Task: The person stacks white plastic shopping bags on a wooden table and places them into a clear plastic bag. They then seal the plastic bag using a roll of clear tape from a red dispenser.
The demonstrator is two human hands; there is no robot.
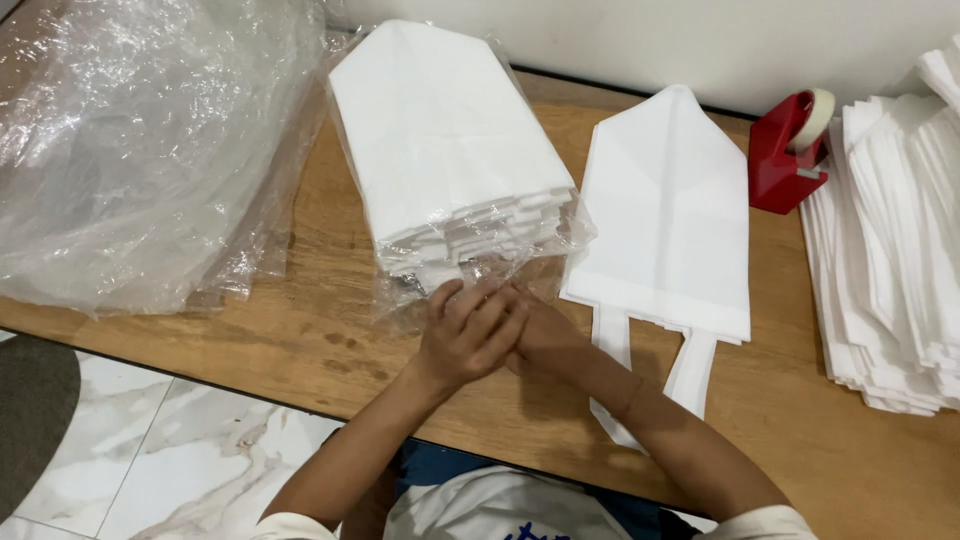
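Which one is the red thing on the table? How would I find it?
Look along the far edge of the wooden table, by the white wall. Between the single flat white cloth piece and the tall white stack on the right sits the tape dispenser. It is the only red thing there, with a pale tape roll on top.

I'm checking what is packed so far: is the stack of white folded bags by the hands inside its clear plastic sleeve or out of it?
Inside. Clear plastic sleeve wraps the stack of white folded bags; its crinkled end lies at the left hand and right hand.
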